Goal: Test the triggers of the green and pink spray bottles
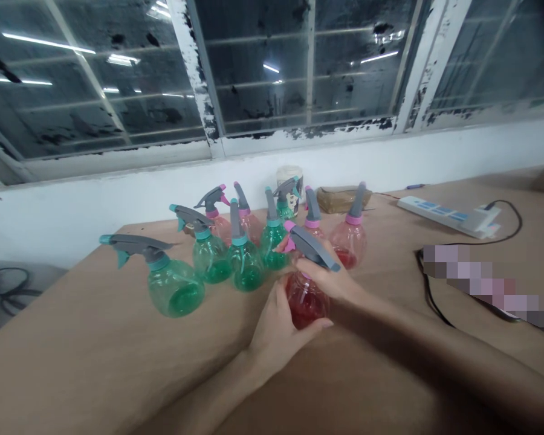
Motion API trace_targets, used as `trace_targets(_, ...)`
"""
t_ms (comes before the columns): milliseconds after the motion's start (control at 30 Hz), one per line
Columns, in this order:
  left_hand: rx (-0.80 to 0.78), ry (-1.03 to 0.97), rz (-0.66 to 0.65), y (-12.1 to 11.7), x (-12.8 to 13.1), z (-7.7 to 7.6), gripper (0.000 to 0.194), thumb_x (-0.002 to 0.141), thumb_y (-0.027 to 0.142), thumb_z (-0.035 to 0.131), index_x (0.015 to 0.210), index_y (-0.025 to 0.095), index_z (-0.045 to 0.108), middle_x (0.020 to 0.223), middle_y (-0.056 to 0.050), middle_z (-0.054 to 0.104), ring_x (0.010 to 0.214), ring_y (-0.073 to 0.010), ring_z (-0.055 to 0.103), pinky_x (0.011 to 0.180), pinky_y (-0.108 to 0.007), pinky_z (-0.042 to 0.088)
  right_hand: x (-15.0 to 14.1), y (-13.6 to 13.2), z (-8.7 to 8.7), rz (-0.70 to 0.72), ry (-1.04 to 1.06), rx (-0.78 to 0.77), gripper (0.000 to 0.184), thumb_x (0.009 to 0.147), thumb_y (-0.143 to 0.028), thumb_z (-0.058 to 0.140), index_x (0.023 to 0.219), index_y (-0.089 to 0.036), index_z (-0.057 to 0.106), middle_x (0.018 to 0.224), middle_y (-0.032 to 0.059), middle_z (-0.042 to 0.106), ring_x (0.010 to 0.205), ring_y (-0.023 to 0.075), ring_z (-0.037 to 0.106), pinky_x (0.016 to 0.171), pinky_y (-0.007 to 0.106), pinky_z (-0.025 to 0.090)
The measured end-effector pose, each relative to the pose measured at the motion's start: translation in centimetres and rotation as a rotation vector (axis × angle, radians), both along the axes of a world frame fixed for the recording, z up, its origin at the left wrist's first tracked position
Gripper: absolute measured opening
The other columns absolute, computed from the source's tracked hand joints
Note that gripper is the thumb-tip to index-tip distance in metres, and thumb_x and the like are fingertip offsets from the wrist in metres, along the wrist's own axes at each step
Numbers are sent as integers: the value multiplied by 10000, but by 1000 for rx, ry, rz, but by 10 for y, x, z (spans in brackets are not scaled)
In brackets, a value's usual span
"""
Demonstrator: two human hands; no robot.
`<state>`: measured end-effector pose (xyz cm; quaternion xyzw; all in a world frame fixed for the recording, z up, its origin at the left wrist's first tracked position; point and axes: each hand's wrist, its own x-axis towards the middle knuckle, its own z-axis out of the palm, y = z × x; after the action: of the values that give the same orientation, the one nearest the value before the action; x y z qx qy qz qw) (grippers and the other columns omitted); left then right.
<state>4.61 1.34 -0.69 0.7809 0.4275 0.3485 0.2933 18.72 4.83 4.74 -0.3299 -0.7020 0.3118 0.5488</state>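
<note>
A pink spray bottle [309,301] with red liquid in it is between my hands, near the front of a group of bottles. My left hand [276,329] wraps round its lower body, thumb and fingers on either side. My right hand [324,272] is closed about the neck, just under the grey and pink spray head [310,244]. Some of the right fingers are hidden behind the head. Just to the left stand green spray bottles [247,266] with teal collars and green liquid. Another pink spray bottle [351,238] stands behind my right hand.
At the far left a green spray bottle [176,290] points its nozzle left. A white tub [291,175] and a brown wrapped packet [340,199] sit by the wall. To the right lie a power strip [444,214], black cable [428,290] and a pixelated object [485,284].
</note>
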Motion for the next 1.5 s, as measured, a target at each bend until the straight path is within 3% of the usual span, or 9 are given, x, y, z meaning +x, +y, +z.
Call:
trace_targets(167, -1, 9, -9, 0, 0, 0, 821, 699, 456, 688, 1328, 154, 256, 1341, -179, 427, 1251, -329, 404, 1020, -522, 336, 0, 1, 0, 51, 31, 7, 167, 704, -136, 497, 813, -246, 561, 798, -16, 602, 794, 172, 578, 757, 323, 455)
trace_targets(400, -2, 35, 2, -1, -1, -1, 832, 699, 486, 684, 1320, 139, 252, 1350, -186, 411, 1254, -324, 404, 1019, -505, 344, 0, -3, 0, 2, 27, -44, 105, 712, -141, 510, 726, -243, 531, 716, -30, 562, 710, 158, 552, 676, 295, 442)
trace_targets(500, -1, 28, -5, -1, -1, -1, 805, 704, 486, 680, 1310, 147, 272, 1340, -179, 425, 1243, -315, 418, 1017, -496, 351, -1, 0, -4, 21, 42, -29, 144, 719, -147, 514, 805, -251, 564, 781, -19, 581, 787, 173, 570, 735, 314, 450)
trace_targets(667, 1, 18, 0, -2, 0, 0, 802, 701, 486, 681, 1308, 151, 278, 1325, -174, 443, 1227, -316, 436, 1005, -507, 360, 0, 0, -16, -150, 114, -95, 174, 724, -201, 574, 886, -263, 583, 799, -15, 601, 800, 181, 582, 764, 330, 469)
trace_targets(933, 38, 56, -6, -1, -1, -1, 769, 720, 477, 671, 1293, 157, 271, 1319, -158, 451, 1218, -286, 447, 1002, -463, 380, 0, -2, -5, -2, 52, -13, 263, 764, -194, 542, 1002, -272, 623, 997, -7, 635, 966, 193, 573, 909, 358, 426)
trace_targets(1333, 20, 67, 11, 2, -1, -4, 829, 725, 482, 661, 1342, 149, 220, 1348, -175, 419, 1247, -300, 417, 1011, -482, 369, -5, -2, -5, -81, 73, -30, 242, 809, -298, 575, 1043, -267, 630, 1019, 16, 665, 955, 189, 619, 892, 377, 466)
trace_targets(1500, 46, 116, -68, 1, -3, 1, 819, 763, 488, 616, 1384, 165, 190, 1329, -175, 451, 1222, -312, 446, 989, -501, 379, -2, -13, -13, -128, 51, -113, 313, 759, -284, 631, 1066, -228, 608, 869, 15, 688, 838, 183, 649, 817, 353, 505)
